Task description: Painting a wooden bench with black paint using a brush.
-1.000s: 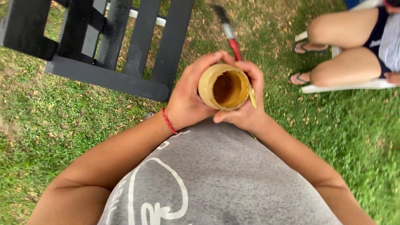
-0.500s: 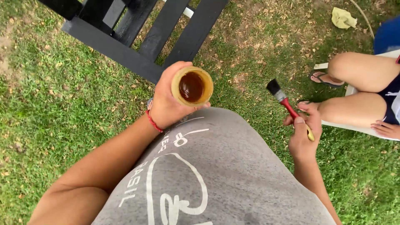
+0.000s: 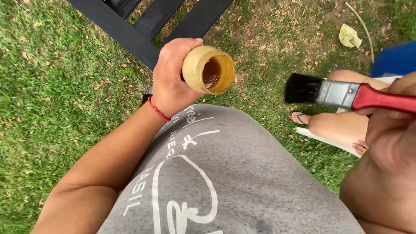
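Red brush handle (image 3: 383, 100) partly cropped

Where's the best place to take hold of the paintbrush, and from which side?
By the red handle, from the right: the paintbrush lies level, black bristles pointing left toward the jar in the left hand. The right hand grips it there.

1. The left hand (image 3: 171, 80) is wrapped around a jar (image 3: 208, 70), in front of the bench slats (image 3: 143, 26)
2. The paintbrush (image 3: 346, 95) in the right hand (image 3: 392, 130) is right of the jar, apart from it
3. A rag (image 3: 349, 36) lies on the grass (image 3: 52, 86) far behind the brush
4. Another person's leg (image 3: 342, 125) is under the brush
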